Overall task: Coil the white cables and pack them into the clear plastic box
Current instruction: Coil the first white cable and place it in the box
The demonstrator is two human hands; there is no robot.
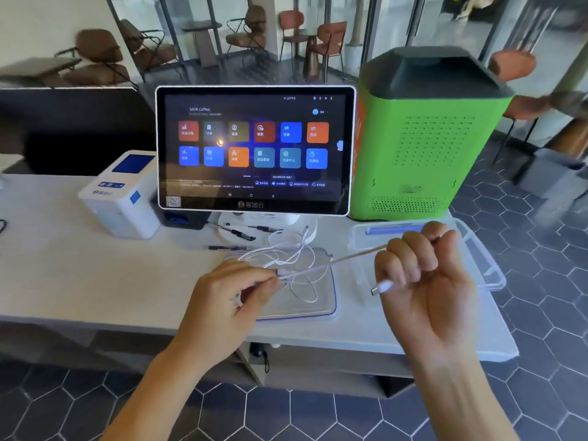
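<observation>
A white cable [331, 264] runs taut between my two hands above the table. My right hand [423, 275] is closed in a fist around it, and the plug end [381, 287] sticks out below my fingers. My left hand [232, 297] pinches the same cable at its fingertips. Loose white cables [286, 253] lie tangled on a clear lid with a blue rim [321, 310]. The clear plastic box [490, 275] stands open behind my right hand, at the table's right end.
A touchscreen terminal [254, 151] stands at the back centre, a white printer [124, 192] to its left and a green machine [423, 138] to its right. Black pens [237, 233] lie by the terminal's base. The table's edge is near on the right.
</observation>
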